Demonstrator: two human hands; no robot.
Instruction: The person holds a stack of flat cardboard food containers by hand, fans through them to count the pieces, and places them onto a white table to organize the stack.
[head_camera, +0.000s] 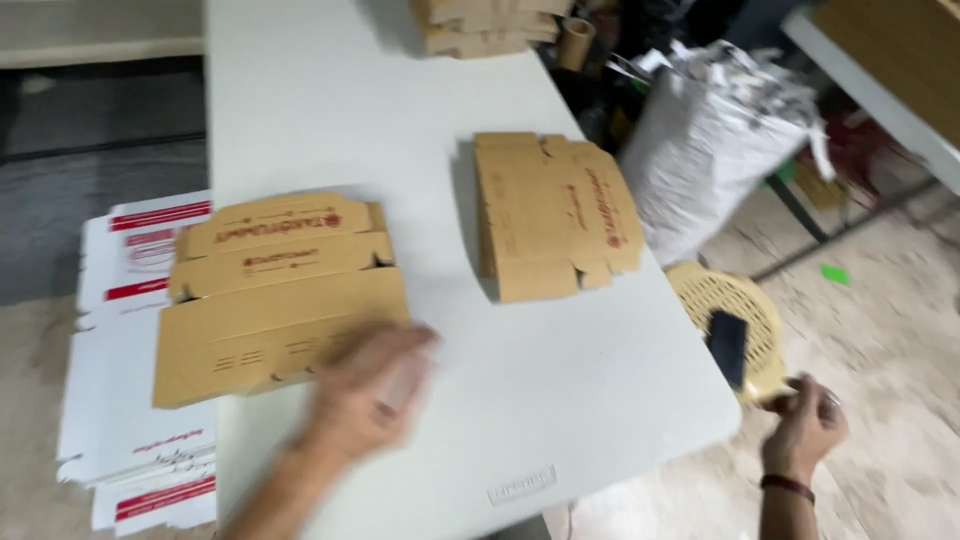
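Two stacks of flat brown cardboard box blanks lie on the white surface (420, 120), none folded up into a box so far as shown: one flat brown cardboard blank with red print (275, 295) at the near left, one squarer pile of brown blanks (555, 215) mid-surface. A third brown pile (485, 25) sits at the far edge. Left hand (375, 390), motion-blurred, rests at the near blank's lower right corner; fingers look loosely curled, grip cannot be told. Right hand (805, 420) hangs off the surface's right side, fingers closed around something small, unidentifiable, beside a cream plastic lattice stool (725, 300) carrying a dark flat object (728, 345). White flat cartons with red stripes (135, 370) stacked left, below surface level. White bulging sack (710, 150) stands right.
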